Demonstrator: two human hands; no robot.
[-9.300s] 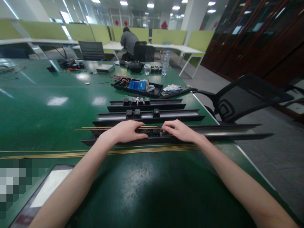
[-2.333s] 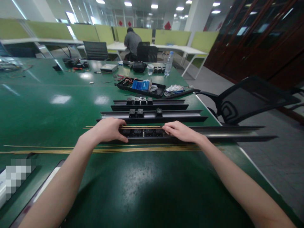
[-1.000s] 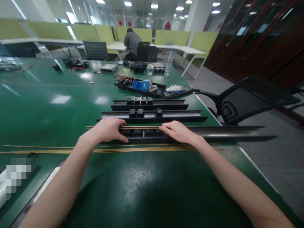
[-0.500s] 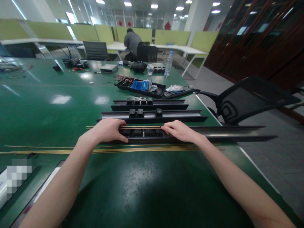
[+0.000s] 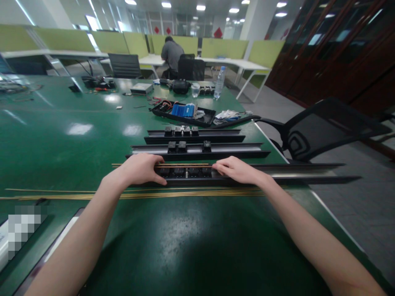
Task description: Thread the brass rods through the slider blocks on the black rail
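A long black rail [image 5: 308,172] lies across the green table, with several black blocks [image 5: 194,172] in its channel. Two thin brass rods [image 5: 185,165] run along its far side. My left hand [image 5: 143,167] is closed round the rail's left part, thumb on the near side and fingers on the far side, over the rods. At the right, my right hand [image 5: 231,168] has its fingers pressed together by the rail, just beyond the rods' right ends; whether anything is between the fingertips is hidden. More brass rods [image 5: 173,194] lie in front of the rail.
Two shorter black rails [image 5: 197,156] [image 5: 194,139] with blocks lie behind. Farther back are a black tray [image 5: 200,121], gloves [image 5: 227,116], a bottle [image 5: 219,84] and a cup [image 5: 195,89]. A mesh chair [image 5: 321,131] stands at the right; a person [image 5: 172,55] sits far off.
My right hand has moved slightly to the right, off the ends of the two rods. My left hand and the rail have stayed in place.
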